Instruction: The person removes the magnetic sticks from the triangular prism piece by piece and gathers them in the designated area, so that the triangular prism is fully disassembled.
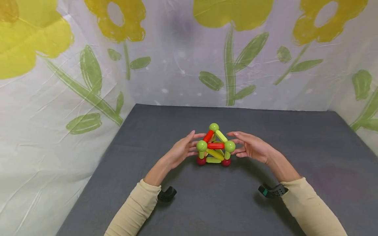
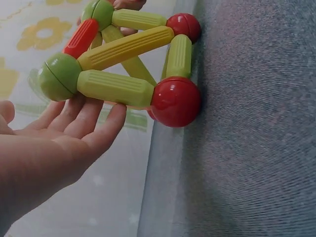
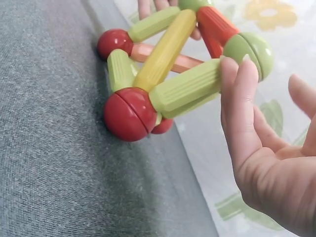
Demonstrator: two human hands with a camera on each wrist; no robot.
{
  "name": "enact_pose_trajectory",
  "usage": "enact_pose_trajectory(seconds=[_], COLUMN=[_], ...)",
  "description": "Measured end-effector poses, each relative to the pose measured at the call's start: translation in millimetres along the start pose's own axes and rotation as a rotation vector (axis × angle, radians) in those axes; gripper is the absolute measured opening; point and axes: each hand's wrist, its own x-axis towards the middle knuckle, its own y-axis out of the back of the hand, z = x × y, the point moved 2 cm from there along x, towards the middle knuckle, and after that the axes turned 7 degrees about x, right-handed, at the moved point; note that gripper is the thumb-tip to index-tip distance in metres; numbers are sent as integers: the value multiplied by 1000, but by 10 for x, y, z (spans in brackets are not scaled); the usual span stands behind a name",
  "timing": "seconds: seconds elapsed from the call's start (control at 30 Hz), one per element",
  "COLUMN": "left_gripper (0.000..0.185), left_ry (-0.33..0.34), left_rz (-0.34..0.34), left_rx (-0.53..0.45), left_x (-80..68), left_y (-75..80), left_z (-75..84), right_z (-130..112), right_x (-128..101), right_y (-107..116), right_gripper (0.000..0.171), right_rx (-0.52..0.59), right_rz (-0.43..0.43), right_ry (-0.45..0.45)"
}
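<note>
A house-like frame of ball-and-stick building pieces (image 1: 216, 146) stands on the table between both hands. Red balls (image 3: 129, 114) form its lower corners, and green balls (image 1: 230, 146) sit higher, one of them at the peak. Green, yellow, red and orange sticks join them; a yellow stick (image 2: 126, 48) runs diagonally across the near face. My left hand (image 1: 180, 151) is at the left side, its loosely extended fingertips right at the green upright stick and ball. On the opposite side, my right hand (image 1: 256, 147) has extended fingers at the green ball and stick. Neither hand curls round a piece.
The dark grey table (image 1: 206, 209) extends around the frame on all sides. Pale cloth walls (image 1: 177, 82) printed with yellow flowers rise behind the table and at its sides. Black bands (image 1: 167, 194) are worn near both sleeve cuffs.
</note>
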Motion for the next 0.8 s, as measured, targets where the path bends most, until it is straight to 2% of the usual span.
enact_pose_trajectory(seconds=[0.13,0.3,0.53,0.8], left_gripper=[57,45,52,49], left_ry=[-20,-33,-68,-132], left_rz=[-18,0,21,55], left_rx=[15,37,82,161], left_x=[-6,-12,-6,-2], left_y=[3,18,25,-22], left_z=[-2,-24,-77,-81], right_z=[-10,-5,32,29], right_x=[-22,-37,-27,-38], right_y=[0,-13,-22,-80], right_gripper=[52,35,46,47], right_rx=[2,15,-46,-228], right_rz=[3,7,25,55], right_ry=[17,33,52,116])
